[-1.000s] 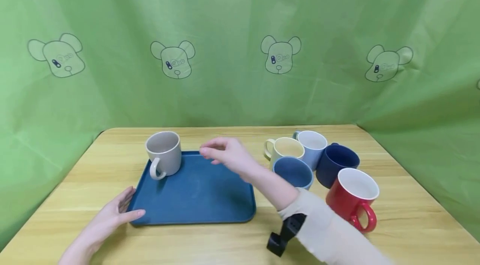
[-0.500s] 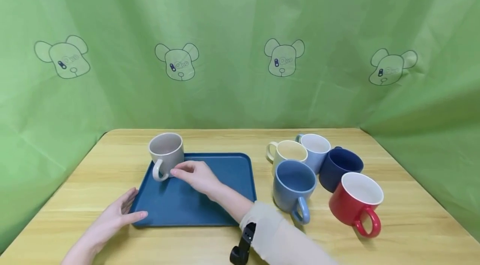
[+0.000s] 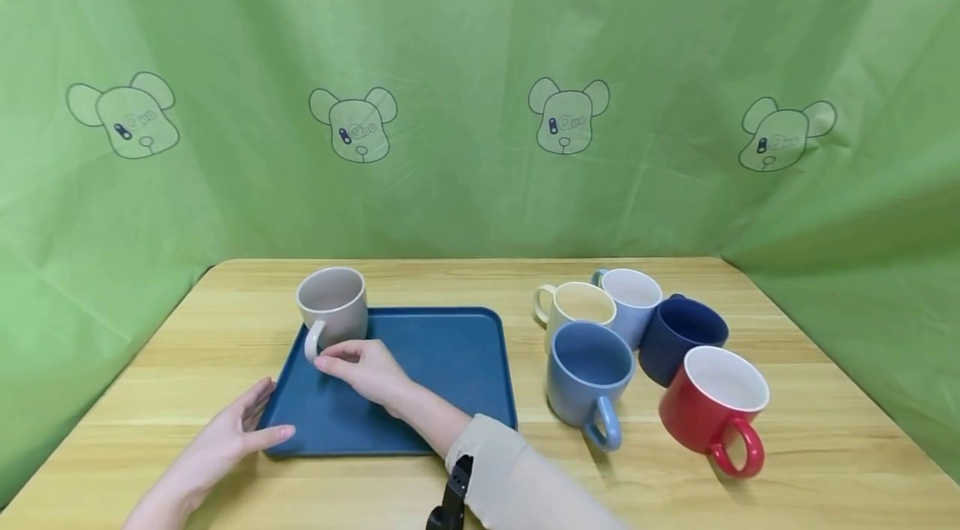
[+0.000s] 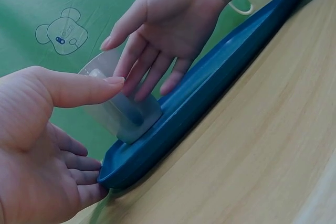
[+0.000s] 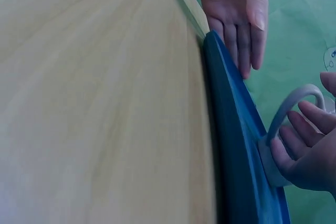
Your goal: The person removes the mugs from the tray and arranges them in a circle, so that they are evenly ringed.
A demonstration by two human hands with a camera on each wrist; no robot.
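A grey mug point(image 3: 339, 315) stands upright on the far left corner of a dark blue tray point(image 3: 457, 372), its handle point(image 5: 287, 103) facing the near side. Close to that handle is my right hand point(image 3: 371, 373); its fingers are loosely bent and its thumb stands apart from them. The right wrist view has the fingertips right by the handle, but whether they touch it I cannot tell. At the tray's near left corner, my left hand point(image 3: 221, 442) has its fingers extended along the outer edge, with the thumb point(image 4: 86, 88) raised apart.
To the right of the tray, several mugs stand on the wooden table point(image 3: 585, 488): a yellow mug point(image 3: 573, 305), a light blue one with a white inside, a medium blue mug point(image 3: 585, 384), a navy mug point(image 3: 667, 342) and a red mug point(image 3: 693, 405). A green curtain point(image 3: 465, 197) hangs behind.
My right hand has come left and nearer across the tray, from beyond its middle to the grey mug's handle. The left hand stays at the tray's corner; the mugs look unmoved.
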